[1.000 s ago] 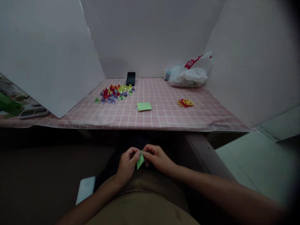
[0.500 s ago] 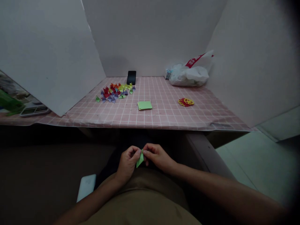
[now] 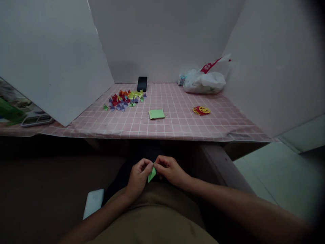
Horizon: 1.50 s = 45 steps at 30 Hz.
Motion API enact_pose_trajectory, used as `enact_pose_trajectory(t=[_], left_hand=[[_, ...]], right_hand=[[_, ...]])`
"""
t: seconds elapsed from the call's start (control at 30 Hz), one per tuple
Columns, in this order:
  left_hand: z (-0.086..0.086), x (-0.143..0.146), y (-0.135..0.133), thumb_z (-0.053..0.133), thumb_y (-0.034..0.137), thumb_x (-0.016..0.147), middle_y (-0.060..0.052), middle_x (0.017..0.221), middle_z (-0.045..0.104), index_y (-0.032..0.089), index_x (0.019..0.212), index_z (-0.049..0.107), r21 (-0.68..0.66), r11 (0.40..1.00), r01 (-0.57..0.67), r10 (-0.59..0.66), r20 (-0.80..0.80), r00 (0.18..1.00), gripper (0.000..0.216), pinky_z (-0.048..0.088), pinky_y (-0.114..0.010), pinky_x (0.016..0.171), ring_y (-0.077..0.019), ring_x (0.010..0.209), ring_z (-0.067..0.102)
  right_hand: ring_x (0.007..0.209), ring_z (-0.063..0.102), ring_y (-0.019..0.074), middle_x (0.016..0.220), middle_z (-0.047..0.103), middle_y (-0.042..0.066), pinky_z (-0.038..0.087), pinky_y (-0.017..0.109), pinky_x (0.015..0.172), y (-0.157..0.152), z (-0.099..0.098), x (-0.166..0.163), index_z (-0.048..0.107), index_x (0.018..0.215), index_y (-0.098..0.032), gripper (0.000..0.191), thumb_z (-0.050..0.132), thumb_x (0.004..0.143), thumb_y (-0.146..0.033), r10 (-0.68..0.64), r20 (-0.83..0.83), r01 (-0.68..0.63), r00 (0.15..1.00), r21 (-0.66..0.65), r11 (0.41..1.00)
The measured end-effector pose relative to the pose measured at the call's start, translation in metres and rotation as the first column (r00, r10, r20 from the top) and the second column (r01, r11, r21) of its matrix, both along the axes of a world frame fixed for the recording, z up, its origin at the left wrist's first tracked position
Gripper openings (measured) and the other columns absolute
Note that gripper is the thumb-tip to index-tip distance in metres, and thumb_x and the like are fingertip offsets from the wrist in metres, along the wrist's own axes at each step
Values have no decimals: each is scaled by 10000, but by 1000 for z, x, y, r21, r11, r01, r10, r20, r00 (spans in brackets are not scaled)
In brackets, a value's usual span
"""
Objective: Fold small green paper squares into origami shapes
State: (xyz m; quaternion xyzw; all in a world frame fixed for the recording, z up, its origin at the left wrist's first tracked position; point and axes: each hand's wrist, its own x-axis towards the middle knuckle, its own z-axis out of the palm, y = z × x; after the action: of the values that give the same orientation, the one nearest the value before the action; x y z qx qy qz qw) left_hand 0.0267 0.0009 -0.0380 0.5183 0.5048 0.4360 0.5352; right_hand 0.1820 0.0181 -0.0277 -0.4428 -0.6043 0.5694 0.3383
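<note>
Above my lap, a small piece of folded green paper (image 3: 152,175) is pinched between my two hands, its narrow tip pointing down and its upper end covered by fingers. My left hand (image 3: 139,174) grips it from the left with thumb and forefinger. From the right, my right hand (image 3: 170,169) pinches its top edge, the fingertips of both hands nearly touching. On the table ahead lies a stack of square paper (image 3: 156,114) with a green sheet on top. Left of the stack sit many small folded paper figures (image 3: 124,101) in red, orange, yellow, purple and green.
A black phone (image 3: 142,84) and a white plastic bag (image 3: 204,81) are at the back of the pink checked table (image 3: 177,127). Red and yellow flat cut-outs (image 3: 201,110) lie at right. White panels (image 3: 167,40) surround the table. A pale device (image 3: 93,203) rests beside my left forearm.
My right fingertips have closed in slightly over the top of the folded green paper, hiding more of its upper end. Everything on the table stays put.
</note>
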Motion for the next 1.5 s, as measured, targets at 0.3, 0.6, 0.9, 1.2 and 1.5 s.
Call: enact_pose_trajectory(t=[0.3, 0.6, 0.9, 1.2, 1.5], left_hand=[[0, -2, 4, 674, 385, 764, 31, 681, 555, 151, 774, 598, -109, 993, 44, -31, 113, 993, 246, 369, -221, 586, -104, 608, 473], [-2, -2, 5, 680, 414, 753, 27, 628, 560, 147, 744, 602, -171, 978, 117, -95, 135, 986, 278, 372, -227, 557, -101, 559, 472], [0, -1, 6, 712, 361, 744, 6, 711, 632, 157, 924, 576, -167, 976, 140, -94, 254, 963, 303, 432, -242, 597, -116, 609, 553], [1, 0, 7, 762, 318, 683, 21, 690, 619, 160, 877, 569, -116, 991, 68, -40, 222, 974, 316, 441, -248, 610, -113, 595, 562], [6, 1, 6, 726, 384, 716, 24, 666, 575, 162, 792, 587, -40, 999, 28, -23, 109, 994, 273, 414, -239, 586, -119, 604, 521]], right_hand=[[502, 474, 82, 577, 500, -37, 342, 195, 471, 1, 0, 1, 527, 684, -165, 171, 527, 834, -248, -27, 69, 22, 997, 69, 997], [476, 494, 85, 570, 530, -30, 383, 205, 477, 8, 3, 8, 513, 677, -165, 258, 524, 847, -359, 116, 5, -115, 993, -43, 992], [505, 467, 95, 551, 514, -31, 347, 211, 497, 7, 6, 9, 523, 672, -165, 245, 518, 871, -308, 5, 69, -14, 998, 130, 991], [542, 521, 109, 599, 563, -10, 399, 230, 541, 4, 4, 8, 548, 700, -162, 252, 505, 899, -309, -72, 7, 69, 997, 166, 984], [514, 516, 94, 637, 558, -21, 414, 213, 498, 6, 3, 6, 548, 760, -162, 233, 575, 839, -380, -35, -63, 37, 997, 25, 999]])
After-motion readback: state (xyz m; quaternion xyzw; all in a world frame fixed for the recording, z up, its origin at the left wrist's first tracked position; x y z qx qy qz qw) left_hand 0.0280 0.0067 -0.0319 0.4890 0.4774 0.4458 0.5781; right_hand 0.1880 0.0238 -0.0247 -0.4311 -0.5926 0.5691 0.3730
